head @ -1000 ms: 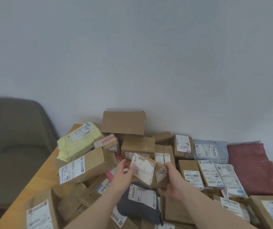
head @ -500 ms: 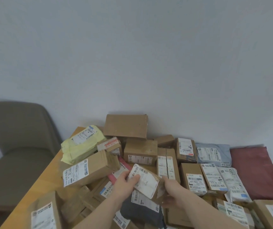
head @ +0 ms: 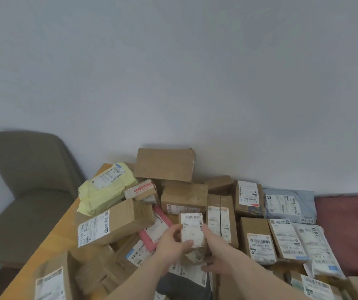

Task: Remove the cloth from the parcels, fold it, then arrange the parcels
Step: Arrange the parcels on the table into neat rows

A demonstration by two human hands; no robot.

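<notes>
A plain pale grey wall [head: 195,72] filled the upper part of the view. An olive-brown upholstered chair [head: 28,187] stood off the left edge of the light wooden table [head: 50,241]. The table carried a heap of parcels from its far left corner to its right side. At the far right edge lay the folded dark red cloth [head: 349,230], flat and clear of the parcels, just beside a pale blue plastic mailer [head: 290,204]. A large unlabelled brown cardboard box [head: 165,164] sat tilted at the back of the heap against the wall. Near the far left corner rested a pale yellow padded mailer [head: 104,191], and in front of it a long brown carton with a white label [head: 113,226]. A pink mailer [head: 156,230] lay wedged under that carton. On the right, flat labelled brown boxes [head: 258,241] lay side by side in a row.

At the middle of the near edge both hands grasped a small brown parcel with a white barcode label [head: 192,230], held upright above the heap. The left hand [head: 173,245] curled round its left side with the thumb across the label. The right hand [head: 217,245] clasped its right side, fingers wrapped underneath.
</notes>
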